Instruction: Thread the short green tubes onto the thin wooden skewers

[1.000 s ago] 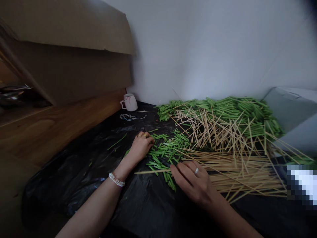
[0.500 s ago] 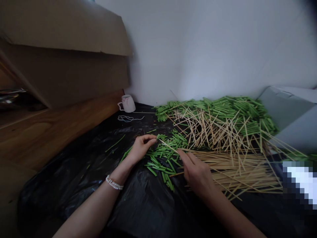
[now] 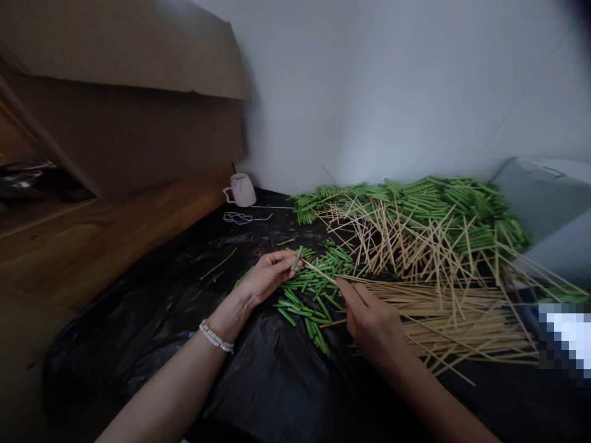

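Observation:
Between the thumb and fingers of my left hand (image 3: 265, 277), a short cut green stem piece (image 3: 297, 258) stands at a tilt. My right hand (image 3: 372, 317) is closed around a thin wooden skewer (image 3: 321, 271), whose tip points at the stem piece; I cannot tell whether it has gone in. Loose green pieces (image 3: 309, 283) lie in a small heap under and between my hands. Beside and beyond my right hand spread many bare skewers (image 3: 466, 323). Behind them, skewers with green pieces on their far ends form a long pile (image 3: 429, 200).
Black plastic sheeting (image 3: 272, 375) covers the work surface. A white and pink mug (image 3: 242, 191) stands near the wall, with a loop of string (image 3: 240, 218) before it. A cardboard box (image 3: 138, 117) is at left, a pale box (image 3: 549, 197) at right.
My left hand has turned, bringing its palm side and the green stem piece into view. My right hand still holds the skewer in nearly the same place. The view has shifted slightly.

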